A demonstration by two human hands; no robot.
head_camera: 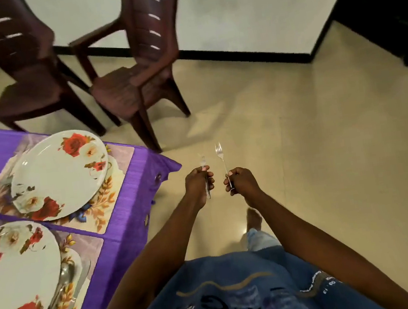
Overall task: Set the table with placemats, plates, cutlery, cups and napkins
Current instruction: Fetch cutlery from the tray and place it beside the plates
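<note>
Each grip pinches a fork upright: left hand (198, 182) holds one fork (203, 161), right hand (240, 182) another fork (221, 159), both over the floor, just beyond the desk (134, 184) corner.

both hands (198, 181) (240, 180) grip upright forks (219, 152) beside the table (129, 190).

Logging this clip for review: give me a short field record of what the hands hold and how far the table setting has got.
left hand: grips a fork, tines up
right hand: grips a second fork, tines up
far plate: on placemat, no cutlery seen beside it
near plate: cutlery at its right edge
cups, napkins: none visible
</note>
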